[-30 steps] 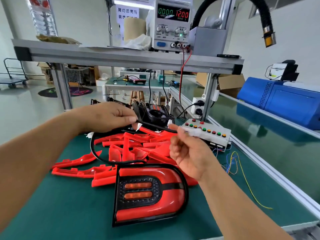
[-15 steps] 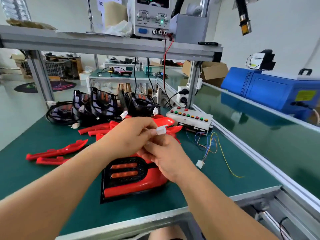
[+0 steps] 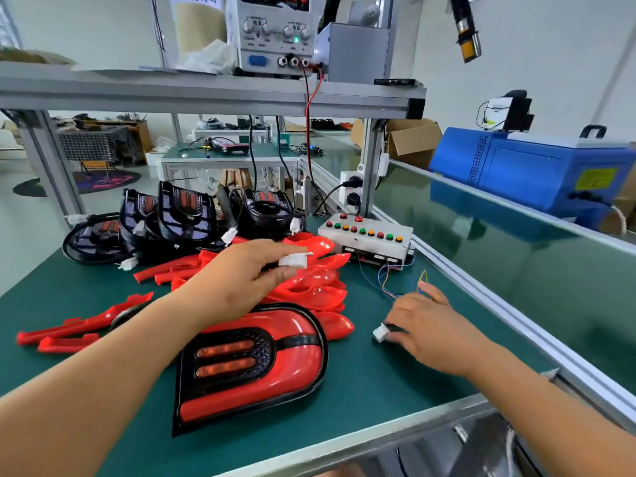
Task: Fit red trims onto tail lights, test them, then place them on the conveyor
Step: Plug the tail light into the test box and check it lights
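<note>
A red tail light (image 3: 251,366) with a black rim lies face up on the green mat, near the front edge. Above it my left hand (image 3: 241,280) pinches the light's white plug (image 3: 294,260) between thumb and fingers. To the right, my right hand (image 3: 426,332) rests on the mat and grips the white tester connector (image 3: 379,332), whose coloured wires run back to the button box (image 3: 366,237). A heap of loose red trims (image 3: 309,280) lies behind the light, and a few more red trims (image 3: 79,327) lie at the left.
Several untrimmed black tail lights (image 3: 186,215) stand at the back of the mat. A power supply (image 3: 275,32) sits on the shelf above. The glossy green conveyor (image 3: 499,256) runs along the right, with a blue machine (image 3: 537,170) beyond it.
My hands, together over the tail light half a second ago, have parted: the left keeps the white plug raised, the right has dropped to the mat and taken the tester connector.
</note>
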A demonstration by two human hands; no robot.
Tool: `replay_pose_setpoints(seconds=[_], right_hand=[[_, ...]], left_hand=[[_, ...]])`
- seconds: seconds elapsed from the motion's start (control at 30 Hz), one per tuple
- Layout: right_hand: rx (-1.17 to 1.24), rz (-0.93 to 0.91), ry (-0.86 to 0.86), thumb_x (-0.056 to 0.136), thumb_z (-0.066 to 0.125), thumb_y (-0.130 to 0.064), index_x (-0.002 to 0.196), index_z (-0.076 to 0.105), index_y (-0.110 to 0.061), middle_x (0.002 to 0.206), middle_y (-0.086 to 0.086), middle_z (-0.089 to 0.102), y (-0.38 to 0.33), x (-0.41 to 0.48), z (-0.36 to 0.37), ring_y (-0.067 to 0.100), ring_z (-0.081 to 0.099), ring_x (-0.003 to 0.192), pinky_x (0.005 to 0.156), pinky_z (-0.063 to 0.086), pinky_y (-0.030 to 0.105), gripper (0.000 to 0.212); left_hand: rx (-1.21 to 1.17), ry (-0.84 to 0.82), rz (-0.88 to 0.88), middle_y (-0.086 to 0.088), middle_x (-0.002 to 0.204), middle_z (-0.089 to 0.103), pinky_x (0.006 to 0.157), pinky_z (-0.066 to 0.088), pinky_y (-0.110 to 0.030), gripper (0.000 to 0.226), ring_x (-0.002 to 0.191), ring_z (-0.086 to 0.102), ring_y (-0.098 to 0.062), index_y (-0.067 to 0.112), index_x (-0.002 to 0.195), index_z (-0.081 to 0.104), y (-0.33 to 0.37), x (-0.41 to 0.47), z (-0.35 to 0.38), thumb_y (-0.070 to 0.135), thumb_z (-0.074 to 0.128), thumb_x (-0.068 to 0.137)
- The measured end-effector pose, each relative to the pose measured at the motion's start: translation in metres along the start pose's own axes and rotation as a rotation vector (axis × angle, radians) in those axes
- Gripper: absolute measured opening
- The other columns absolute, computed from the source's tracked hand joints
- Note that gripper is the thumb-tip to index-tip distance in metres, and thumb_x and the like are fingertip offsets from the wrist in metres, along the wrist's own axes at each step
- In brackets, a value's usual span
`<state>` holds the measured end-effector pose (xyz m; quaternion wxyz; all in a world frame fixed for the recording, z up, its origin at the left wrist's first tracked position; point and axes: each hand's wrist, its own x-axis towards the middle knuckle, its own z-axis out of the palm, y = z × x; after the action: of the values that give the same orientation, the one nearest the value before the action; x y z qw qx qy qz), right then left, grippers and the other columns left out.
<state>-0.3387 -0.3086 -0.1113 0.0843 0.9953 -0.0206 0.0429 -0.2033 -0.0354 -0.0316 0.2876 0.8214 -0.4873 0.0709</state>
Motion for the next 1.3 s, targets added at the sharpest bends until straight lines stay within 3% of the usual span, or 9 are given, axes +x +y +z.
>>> replay_pose_setpoints(seconds=[0.07,0.13,0.33,0.43,0.57,0.73,0.93,1.07,1.3], right_hand=[[0.137,0.006,0.108,0.101,0.040,-0.047,0.101,0.058,-0.033,0.095,-0.017,0.051,-0.005,0.008,-0.001,0.007,0.047,0.107,0.115,0.004,0.030,0.023],[0.293,0.008,0.245,0.102,0.042,-0.039,0.087,0.049,-0.033,0.079,-0.018,0.043,-0.011,0.018,-0.006,0.007,0.044,0.088,0.111,0.015,0.031,0.018],[0.616,-0.044,0.515,0.102,0.042,-0.029,0.080,0.057,-0.009,0.073,-0.002,0.052,-0.027,0.053,-0.029,0.018,0.046,0.071,0.068,0.036,0.035,0.033],[0.669,-0.073,0.518,0.102,0.039,-0.030,0.079,0.053,-0.009,0.073,-0.004,0.049,-0.034,0.066,-0.033,0.013,0.043,0.071,0.068,0.035,0.031,0.034],[0.661,-0.114,0.581,0.100,0.036,-0.032,0.074,0.051,-0.004,0.070,0.005,0.048,-0.039,0.082,-0.035,0.023,0.044,0.070,0.068,0.039,0.039,0.040],[0.602,-0.147,0.593,0.101,0.039,-0.030,0.074,0.051,-0.007,0.070,0.003,0.045,-0.039,0.090,-0.037,0.023,0.043,0.069,0.067,0.036,0.038,0.037],[0.469,-0.182,0.622,0.098,0.029,-0.039,0.077,0.057,-0.007,0.075,0.001,0.048,-0.045,0.091,-0.040,0.021,0.043,0.074,0.070,0.036,0.037,0.048],[0.451,-0.177,0.706,0.098,0.034,-0.034,0.074,0.057,-0.007,0.073,-0.005,0.041,-0.052,0.091,-0.039,0.019,0.040,0.071,0.067,0.036,0.036,0.043],[0.502,-0.121,0.730,0.099,0.033,-0.030,0.068,0.046,-0.012,0.067,-0.002,0.039,-0.067,0.090,-0.033,0.021,0.037,0.066,0.065,0.031,0.034,0.038]], left_hand=[[-0.045,0.029,0.011,0.032,0.071,0.058,0.067,0.038,-0.005,0.031,0.069,0.054,0.013,0.043,0.122,0.055,-0.001,0.003,0.001,0.026,0.058,0.097],[-0.068,0.027,0.010,0.026,0.074,0.062,0.061,0.042,-0.012,0.027,0.064,0.057,0.000,0.050,0.108,0.051,-0.002,0.009,0.001,0.027,0.059,0.096],[-0.078,0.099,0.051,0.036,0.088,0.065,0.073,0.038,0.000,0.032,0.084,0.059,0.015,0.043,0.117,0.063,-0.001,0.028,0.008,0.028,0.067,0.089],[-0.079,0.111,0.069,0.032,0.089,0.067,0.066,0.045,-0.006,0.040,0.074,0.063,0.005,0.039,0.122,0.065,-0.003,0.034,0.012,0.017,0.070,0.090],[-0.173,0.175,0.033,0.012,0.074,0.072,0.061,0.051,-0.013,0.031,0.064,0.067,-0.010,0.039,0.100,0.073,-0.007,0.041,0.017,0.013,0.074,0.084],[-0.244,0.114,-0.043,0.015,0.057,0.064,0.057,0.047,-0.013,0.023,0.053,0.061,-0.004,0.034,0.088,0.073,-0.015,0.047,0.015,0.012,0.076,0.082],[-0.307,0.018,-0.086,0.007,0.071,0.069,0.065,0.057,-0.030,0.015,0.058,0.064,-0.012,0.020,0.092,0.070,-0.017,0.046,0.011,0.012,0.077,0.082],[-0.249,0.012,-0.097,0.024,0.064,0.065,0.061,0.051,-0.022,0.015,0.056,0.060,-0.002,0.022,0.097,0.075,-0.012,0.044,0.012,0.020,0.076,0.083],[-0.298,0.019,-0.122,0.022,0.059,0.064,0.055,0.043,-0.008,0.012,0.052,0.055,0.003,0.014,0.094,0.078,-0.009,0.044,0.016,0.011,0.077,0.083]])
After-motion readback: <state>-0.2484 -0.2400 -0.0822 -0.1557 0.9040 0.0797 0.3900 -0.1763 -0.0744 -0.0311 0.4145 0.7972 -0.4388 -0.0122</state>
